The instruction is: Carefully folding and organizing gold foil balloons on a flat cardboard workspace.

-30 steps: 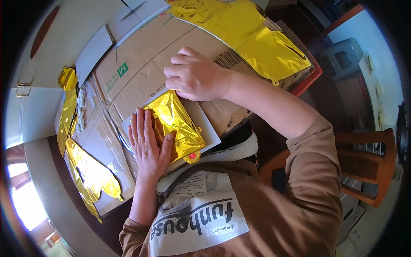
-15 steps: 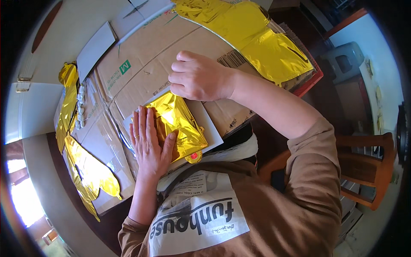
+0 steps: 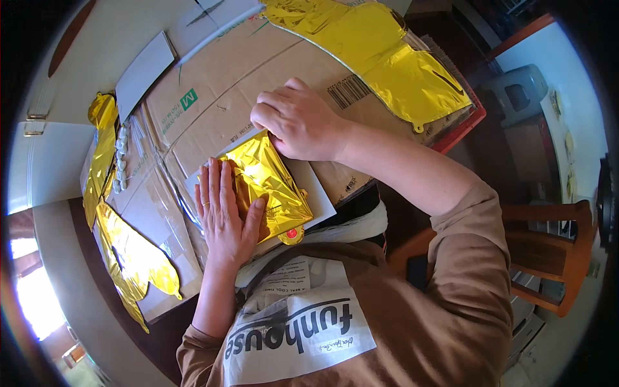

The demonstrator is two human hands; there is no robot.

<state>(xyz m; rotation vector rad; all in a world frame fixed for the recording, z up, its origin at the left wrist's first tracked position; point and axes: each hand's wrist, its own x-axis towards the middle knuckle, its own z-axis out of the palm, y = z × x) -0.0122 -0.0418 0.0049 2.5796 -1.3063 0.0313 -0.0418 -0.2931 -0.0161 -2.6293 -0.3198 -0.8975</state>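
Note:
A folded gold foil balloon lies on a white card in front of me. A small gold tab with a red dot sticks out at its near edge. My left hand presses flat on the left side of the foil, fingers stretched out and thumb spread. At the far right corner of the fold, my right hand is closed with its fingers curled in. Its fingertips are hidden, so what they pinch there does not show.
Cardboard covers the table. Flat gold foil balloons lie at the far right and along the left edge. A white panel and a strip of small pale pieces sit at the left. A wooden chair stands right.
My right hand has come down and turned, its fingers now at the foil's far right corner. The left hand has stayed flat in place.

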